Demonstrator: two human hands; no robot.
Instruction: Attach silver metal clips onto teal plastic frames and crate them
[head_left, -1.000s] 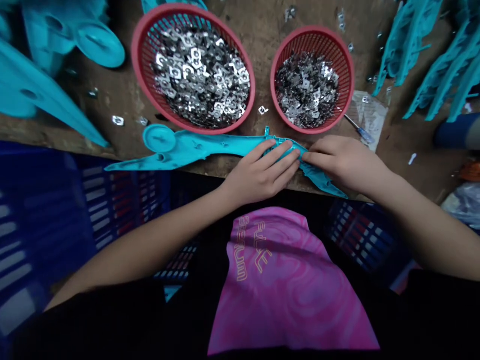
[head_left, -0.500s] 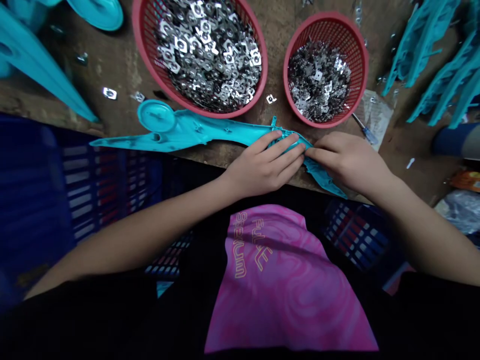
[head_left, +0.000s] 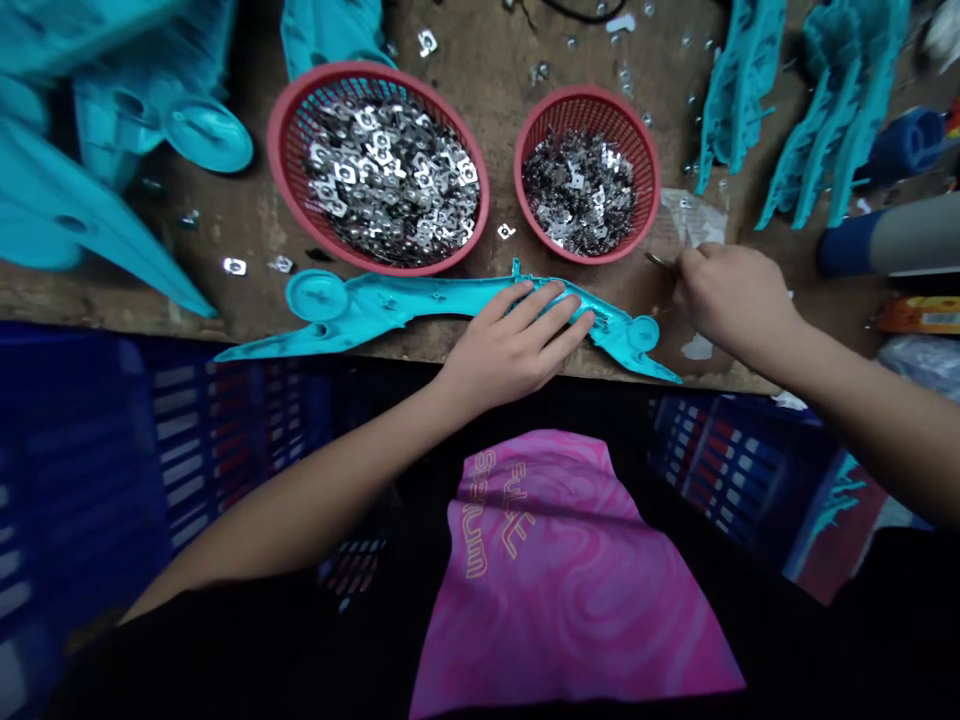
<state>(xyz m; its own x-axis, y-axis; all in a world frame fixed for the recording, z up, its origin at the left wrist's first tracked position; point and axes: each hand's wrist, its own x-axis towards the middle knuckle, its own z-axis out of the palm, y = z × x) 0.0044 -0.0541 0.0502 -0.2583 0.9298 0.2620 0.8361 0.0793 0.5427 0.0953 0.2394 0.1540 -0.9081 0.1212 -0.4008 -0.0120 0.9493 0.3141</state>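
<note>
A long turquoise plastic part [head_left: 420,298] lies along the front edge of the table, its ribbed inner side facing up. My left hand [head_left: 517,340] rests over its right-hand section with the fingers stretched out and slightly apart, pressing on it; the thumb is hidden. To the right of the part, my right hand [head_left: 727,295] is closed around a screwdriver [head_left: 660,262]. Only its thin metal shaft shows, pointing left; the handle is hidden in the fingers.
Behind the part stand a large red basket [head_left: 285,170] of metal clips and a smaller red basket [head_left: 652,190] of small metal pieces. More turquoise parts [head_left: 817,130] lie at both sides. Loose clips [head_left: 235,266] are scattered about. Blue crates [head_left: 240,430] stand below the table edge.
My right hand has left the plastic part, moved right and taken hold of the screwdriver that lay on the table. My left hand stays on the part. The camera view has shifted.
</note>
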